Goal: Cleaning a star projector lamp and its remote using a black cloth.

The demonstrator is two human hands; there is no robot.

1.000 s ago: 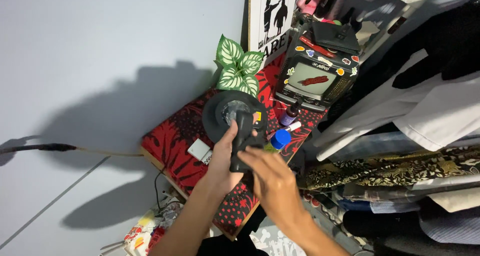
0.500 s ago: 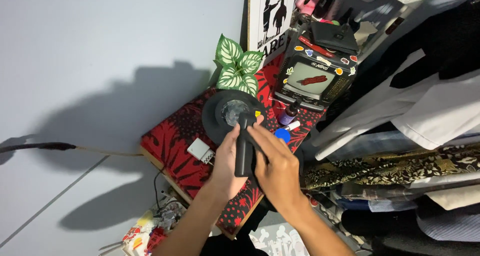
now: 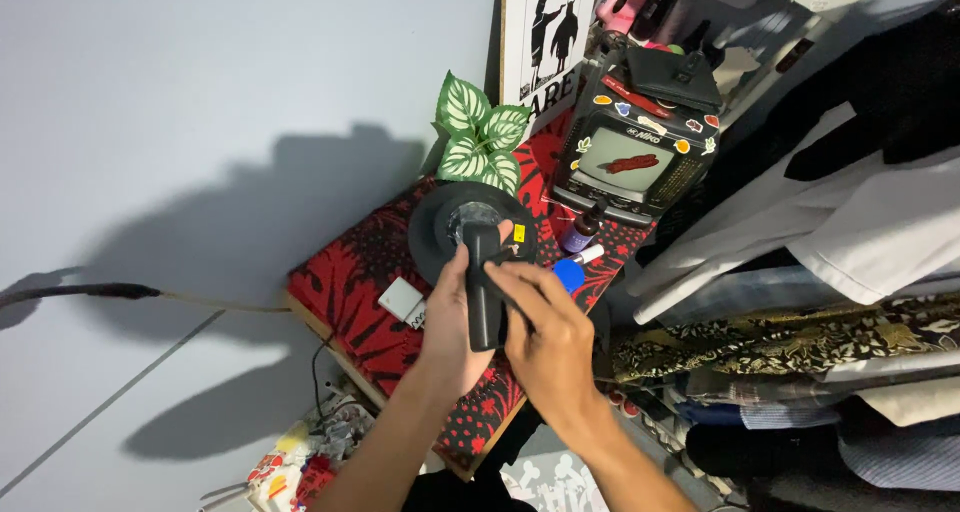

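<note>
My left hand (image 3: 447, 324) grips a black handheld device (image 3: 483, 290) with a long upright handle, held over a small table with a red and black floral cloth (image 3: 352, 277). My right hand (image 3: 545, 337) lies against the handle's right side, its fingers resting on the device. Just behind the device's top sits a round black dish (image 3: 432, 234) with a shiny centre. A blue cap (image 3: 568, 273) shows beside my right hand.
A green and white leafy plant (image 3: 478, 142), a small sticker-covered television (image 3: 633, 157), a dark dropper bottle (image 3: 580, 231) and a white plug (image 3: 402, 299) stand on the table. Hanging clothes (image 3: 850, 232) fill the right. A cable (image 3: 110, 293) runs along the grey wall at left.
My right hand has slid up from below the handle onto its side. The device has turned more upright in my left hand.
</note>
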